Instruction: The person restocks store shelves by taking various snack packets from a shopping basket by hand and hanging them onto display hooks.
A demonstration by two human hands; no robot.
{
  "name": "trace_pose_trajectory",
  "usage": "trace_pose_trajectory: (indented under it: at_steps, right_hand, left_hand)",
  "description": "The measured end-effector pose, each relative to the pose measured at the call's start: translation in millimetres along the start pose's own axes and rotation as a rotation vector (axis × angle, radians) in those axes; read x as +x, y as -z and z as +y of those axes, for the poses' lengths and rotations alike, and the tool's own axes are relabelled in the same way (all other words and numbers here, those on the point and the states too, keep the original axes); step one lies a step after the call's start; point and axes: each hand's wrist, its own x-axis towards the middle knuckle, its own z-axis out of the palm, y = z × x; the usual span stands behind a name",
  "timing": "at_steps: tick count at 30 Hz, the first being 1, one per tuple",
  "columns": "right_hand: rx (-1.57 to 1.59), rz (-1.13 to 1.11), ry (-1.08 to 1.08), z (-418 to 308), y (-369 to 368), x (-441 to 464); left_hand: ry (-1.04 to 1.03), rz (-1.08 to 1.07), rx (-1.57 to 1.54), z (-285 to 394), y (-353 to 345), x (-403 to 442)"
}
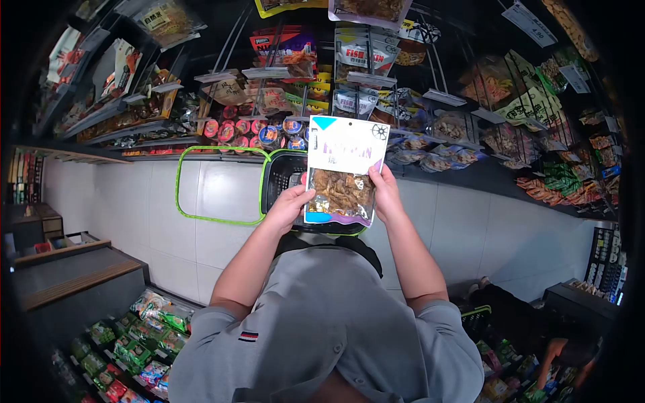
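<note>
A white snack packet (pixel 341 176) with a clear window showing brown pieces is held upright in front of me. My left hand (pixel 290 203) grips its left edge, and my right hand (pixel 385 191) grips the right edge. Behind the packet and partly hidden by it is a black basket (pixel 281 176) with a green rim, on the floor. The basket's green handle (pixel 177 181) lies out to the left.
Shelves of hanging snack packets (pixel 356 57) and round tubs (pixel 269 134) stand ahead. Pale floor tiles (pixel 225 242) run across. Green packets (pixel 134 349) fill a shelf at lower left. Another person (pixel 564 349) bends at lower right, near a second basket (pixel 476 313).
</note>
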Motion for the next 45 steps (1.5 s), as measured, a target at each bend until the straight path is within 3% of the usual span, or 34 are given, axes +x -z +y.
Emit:
trace_pose_trajectory:
  at_steps: [6, 14, 39, 45]
  right_hand:
    - [0.024, -0.067, -0.050, -9, 19, -5]
    - [0.033, -0.126, -0.080, 4, 4, -5]
    - [-0.037, -0.192, 0.117, -41, -38, -21]
    - [-0.053, -0.193, 0.136, -39, -36, -19]
  left_hand:
    - [-0.036, 0.103, 0.006, -8, -27, -10]
    - [-0.091, 0.142, 0.023, -21, -10, -22]
    - [-0.310, 0.054, 0.022, 24, -6, -42]
    - [-0.280, 0.057, -0.014, 27, -8, -46]
